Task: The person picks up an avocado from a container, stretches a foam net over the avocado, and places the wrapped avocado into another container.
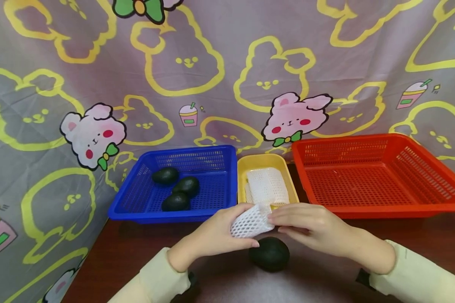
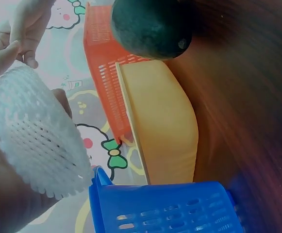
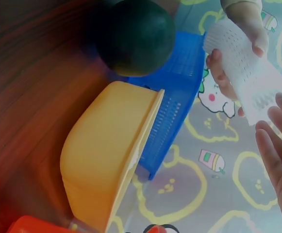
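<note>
My left hand (image 1: 220,230) holds a white foam net sleeve (image 1: 250,222), thumb along its near side and fingers around the far side. At the sleeve's right end, the fingertips of my right hand (image 1: 318,227) pinch its edge; the right wrist view shows this end of the foam net (image 3: 264,99) drawn out flat between the two hands. A dark green avocado (image 1: 270,254) lies on the table just below the hands. Behind them, more white foam nets (image 1: 267,185) are stacked in the yellow basket (image 1: 242,162).
A blue basket (image 1: 212,210) at the left holds three avocados (image 1: 187,186). To the right stands a larger red basket (image 1: 368,209), with the yellow one between them. A cartoon-print cloth (image 1: 227,71) hangs behind the baskets. The brown tabletop (image 1: 110,248) shows around a pale area in front.
</note>
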Available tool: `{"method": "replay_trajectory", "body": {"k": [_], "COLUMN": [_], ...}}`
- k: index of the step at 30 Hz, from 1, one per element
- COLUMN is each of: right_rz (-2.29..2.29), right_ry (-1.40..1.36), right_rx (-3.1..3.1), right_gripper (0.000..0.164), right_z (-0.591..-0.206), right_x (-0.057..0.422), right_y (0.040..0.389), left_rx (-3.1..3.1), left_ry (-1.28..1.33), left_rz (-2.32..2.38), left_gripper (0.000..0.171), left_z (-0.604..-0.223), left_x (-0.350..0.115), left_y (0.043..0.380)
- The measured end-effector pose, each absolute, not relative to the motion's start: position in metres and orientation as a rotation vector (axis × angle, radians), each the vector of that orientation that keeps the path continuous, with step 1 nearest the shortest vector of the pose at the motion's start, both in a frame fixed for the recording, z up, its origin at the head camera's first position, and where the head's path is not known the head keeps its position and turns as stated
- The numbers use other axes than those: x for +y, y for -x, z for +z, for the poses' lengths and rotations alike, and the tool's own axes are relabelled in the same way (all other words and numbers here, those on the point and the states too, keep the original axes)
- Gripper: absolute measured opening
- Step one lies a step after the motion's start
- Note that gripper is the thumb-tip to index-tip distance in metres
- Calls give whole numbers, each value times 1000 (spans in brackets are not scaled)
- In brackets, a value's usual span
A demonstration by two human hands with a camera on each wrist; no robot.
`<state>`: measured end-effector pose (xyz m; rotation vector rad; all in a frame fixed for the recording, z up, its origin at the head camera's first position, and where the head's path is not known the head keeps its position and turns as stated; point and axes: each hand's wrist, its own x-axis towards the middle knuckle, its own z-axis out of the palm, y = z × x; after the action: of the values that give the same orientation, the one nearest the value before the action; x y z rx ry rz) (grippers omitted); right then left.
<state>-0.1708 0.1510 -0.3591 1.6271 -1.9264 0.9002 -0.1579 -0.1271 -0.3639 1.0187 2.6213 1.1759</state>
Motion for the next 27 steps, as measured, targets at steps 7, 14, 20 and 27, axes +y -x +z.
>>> {"method": "replay_trajectory", "body": {"k": [7,14,20,27], "right_rz": [903,883,918,940], "right_ry": [-1598,-1603,-1623,-1646], "right_rx": [-2083,-2194,-2326,-2314], "right_gripper": [37,43,61,58], "right_z": [-363,-368,-374,-385], "right_x": [161,169,176,181], "right_y": [170,167,163,164], "left_rx": [2659,2678,2679,2677], "left_ry": [-1034,-1026,-1028,-1054], "left_rz": [1106,1047,980,897], "left_gripper": [71,73,71,68], "left_z": [-363,-366,-372,-378], "left_x": [-127,-131,-135,-139], "left_y": [158,158,157,156]}}
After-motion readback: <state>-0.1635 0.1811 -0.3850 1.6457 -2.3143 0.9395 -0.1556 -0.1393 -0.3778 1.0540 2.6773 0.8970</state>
